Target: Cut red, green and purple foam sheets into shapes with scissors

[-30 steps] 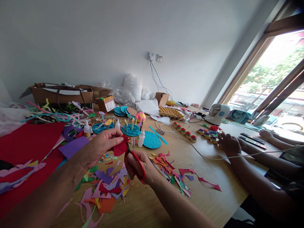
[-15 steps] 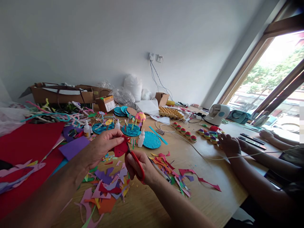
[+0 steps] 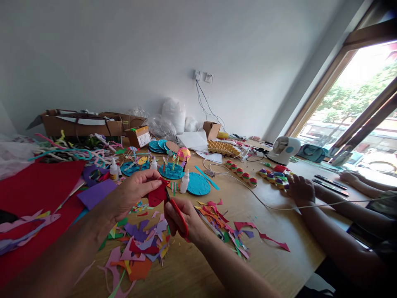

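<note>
Between thumb and fingers, my left hand point(image 3: 142, 188) pinches a small piece of red paper point(image 3: 157, 195). My right hand point(image 3: 182, 217) is closed round the red handles of a pair of scissors point(image 3: 181, 219); their dark blades reach up to the right edge of the paper. Below both hands, paper scraps point(image 3: 144, 244) of many colours lie on the wooden table. A white glue bottle point(image 3: 184, 182) stands just beyond my right hand, beside a round blue disc point(image 3: 198, 184).
More scraps and a box cutter point(image 3: 211, 223) lie right of my hand. Red sheets point(image 3: 37, 182) cover the left side. A co-worker's hand point(image 3: 300, 190) touches painted egg-carton pieces point(image 3: 273, 178) at right. A white cable point(image 3: 260, 200) crosses the table; a fan point(image 3: 283, 149) stands behind.
My hands stay almost in place, with the scissors at the red paper's edge. The scissor handles have drawn slightly closer together.
</note>
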`<state>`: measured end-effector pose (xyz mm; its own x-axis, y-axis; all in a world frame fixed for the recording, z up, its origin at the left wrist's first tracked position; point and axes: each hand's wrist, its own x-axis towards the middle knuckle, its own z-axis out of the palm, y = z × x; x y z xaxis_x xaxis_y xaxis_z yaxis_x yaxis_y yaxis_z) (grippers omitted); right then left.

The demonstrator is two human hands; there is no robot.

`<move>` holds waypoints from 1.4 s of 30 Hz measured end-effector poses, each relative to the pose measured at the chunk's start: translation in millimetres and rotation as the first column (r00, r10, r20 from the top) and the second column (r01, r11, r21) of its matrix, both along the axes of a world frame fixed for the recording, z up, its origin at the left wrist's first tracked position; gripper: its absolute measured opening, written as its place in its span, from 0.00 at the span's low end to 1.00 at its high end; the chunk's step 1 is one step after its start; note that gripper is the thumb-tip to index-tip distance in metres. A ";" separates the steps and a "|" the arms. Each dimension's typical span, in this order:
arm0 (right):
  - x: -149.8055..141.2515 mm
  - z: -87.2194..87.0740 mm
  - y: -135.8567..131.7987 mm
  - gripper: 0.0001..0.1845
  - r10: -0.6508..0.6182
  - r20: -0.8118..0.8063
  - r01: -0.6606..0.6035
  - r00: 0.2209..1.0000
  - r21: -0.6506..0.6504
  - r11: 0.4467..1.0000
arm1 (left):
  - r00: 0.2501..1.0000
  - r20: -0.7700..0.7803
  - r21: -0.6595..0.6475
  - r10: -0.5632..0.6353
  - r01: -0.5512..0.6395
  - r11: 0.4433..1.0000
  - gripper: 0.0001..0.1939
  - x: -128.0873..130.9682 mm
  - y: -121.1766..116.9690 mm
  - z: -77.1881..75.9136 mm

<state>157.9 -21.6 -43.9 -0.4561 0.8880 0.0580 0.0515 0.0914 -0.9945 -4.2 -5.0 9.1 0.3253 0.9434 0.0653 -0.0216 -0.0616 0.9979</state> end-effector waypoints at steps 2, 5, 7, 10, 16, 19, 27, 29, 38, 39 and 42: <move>-0.2 0.8 -0.6 0.25 0.000 0.006 0.000 1.000 0.005 1.000 | 1.000 -0.009 -0.008 -0.010 0.009 1.000 0.08 -0.9 -0.8 1.9; -0.3 1.2 -1.1 0.25 0.011 0.007 -0.011 1.000 0.012 1.000 | 1.000 -0.026 -0.007 0.002 -0.002 1.000 0.08 -1.5 -2.4 5.0; -0.2 0.9 -1.1 0.25 0.015 0.006 -0.015 1.000 0.017 1.000 | 0.999 -0.043 -0.001 0.003 -0.003 1.000 0.08 -1.7 -3.2 6.7; 0.1 -0.7 -0.7 0.26 0.024 0.004 -0.024 1.000 0.025 0.999 | 0.998 -0.064 0.006 -0.014 0.015 1.000 0.09 -2.2 -3.8 8.9; -0.3 -5.5 1.0 0.27 0.043 -0.001 -0.043 0.999 0.034 0.998 | 0.995 -0.091 -0.009 -0.041 0.040 0.999 0.08 -3.9 -4.8 10.6; -0.5 -5.6 0.9 0.27 0.038 0.004 -0.038 0.999 0.037 0.999 | 0.994 -0.085 -0.031 -0.066 0.064 0.997 0.07 -4.5 -5.1 9.9; 0.7 -4.1 -0.4 0.25 0.040 0.008 -0.040 0.999 0.054 0.998 | 0.992 -0.078 -0.035 -0.100 0.097 0.995 0.07 -7.8 -3.8 9.3; 0.6 -5.2 -0.1 0.25 0.046 -0.001 -0.046 0.999 0.052 0.998 | 0.990 -0.090 -0.030 -0.106 0.104 0.994 0.07 -9.0 -3.8 10.4; 0.4 -8.0 0.1 0.23 0.074 -0.003 -0.074 0.997 0.036 0.997 | 0.977 -0.159 -0.027 -0.143 0.141 0.990 0.08 -15.8 -0.6 11.0; 0.5 -8.1 0.1 0.23 0.073 0.000 -0.073 0.997 0.041 0.997 | 0.976 -0.159 -0.030 -0.148 0.145 0.989 0.08 -16.3 -0.5 10.6; 0.3 -7.8 -0.6 0.23 0.061 0.025 -0.062 0.998 0.057 0.996 | 0.974 -0.150 -0.037 -0.170 0.167 0.985 0.09 -16.9 -0.7 10.2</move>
<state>158.3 -22.2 -51.7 -0.5116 0.8537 0.0969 0.0673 0.1523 -0.9860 -21.1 -5.7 19.3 0.4841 0.8748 -0.0196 0.1226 -0.0457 0.9914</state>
